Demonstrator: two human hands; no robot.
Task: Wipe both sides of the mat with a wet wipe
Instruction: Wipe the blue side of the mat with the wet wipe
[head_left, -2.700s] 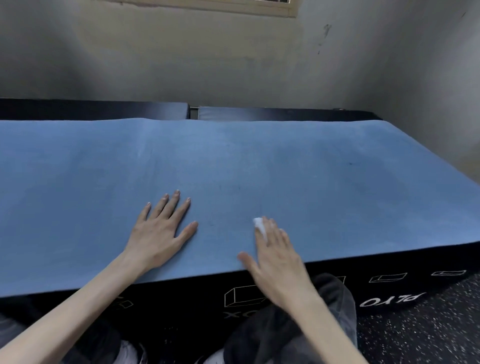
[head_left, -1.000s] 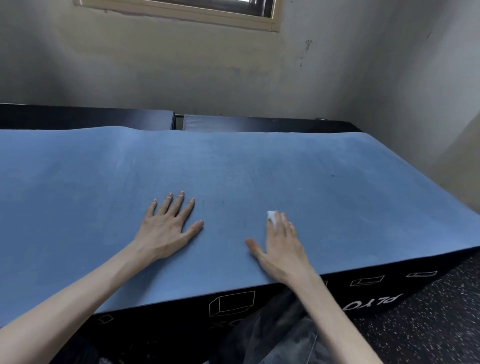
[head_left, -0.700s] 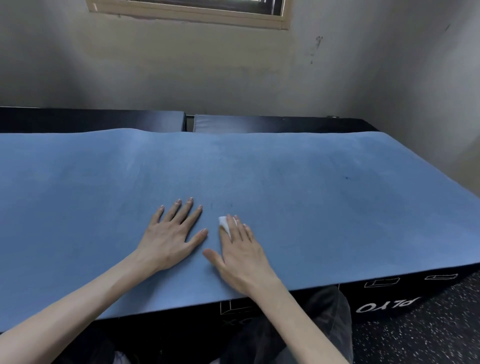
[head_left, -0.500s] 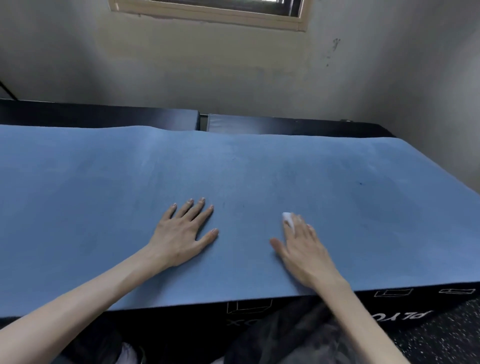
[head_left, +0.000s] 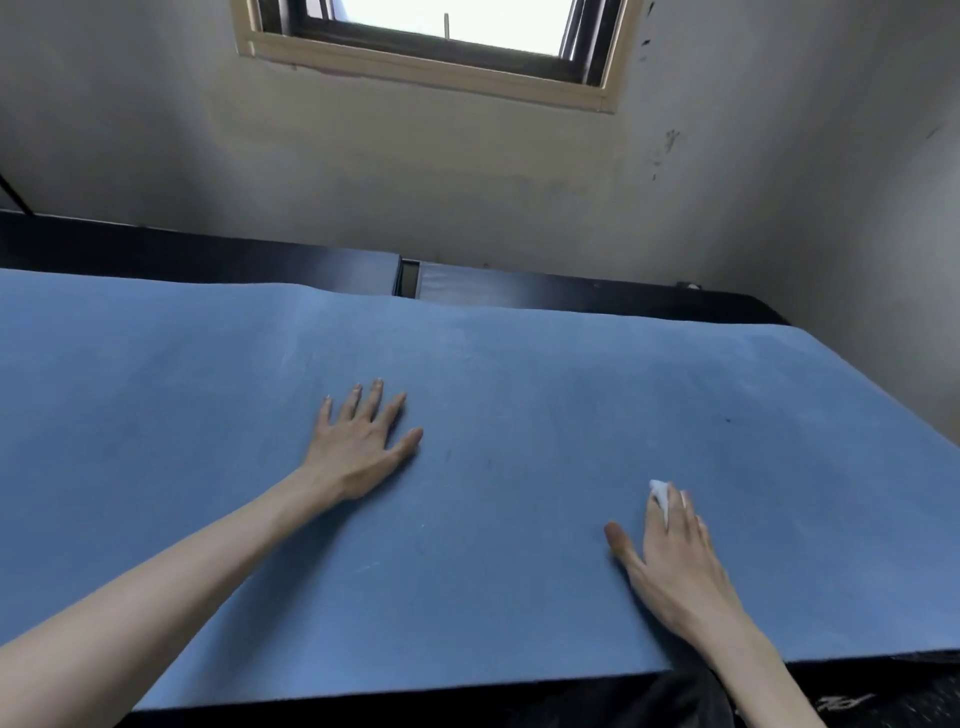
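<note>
- Blue mat (head_left: 519, 374) spread flat over black plyo box (head_left: 857, 691).
- Left hand (head_left: 358, 447): fingers straight, splayed, pinning mat.
- Right hand (head_left: 670, 556): flat fingers pressing wet wipe (head_left: 657, 490), near right.
- Step: wiping top side; next, cover far areas, then flip.

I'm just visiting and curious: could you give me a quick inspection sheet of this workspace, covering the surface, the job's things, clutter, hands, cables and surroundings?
Surface: black padded boxes, topped by the mat.
Job's things: large blue foam mat lies flat; small white wet wipe shows beneath the right fingertips, on the mat.
Clutter: a few small dark specks on the mat; nothing else seen.
Hands: left hand rests flat on the mat, fingers spread; right hand presses the wipe down with straight fingers.
Cables: nothing seen.
Surroundings: scuffed grey wall, cream-framed window above, dark trousers at the near edge.
</note>
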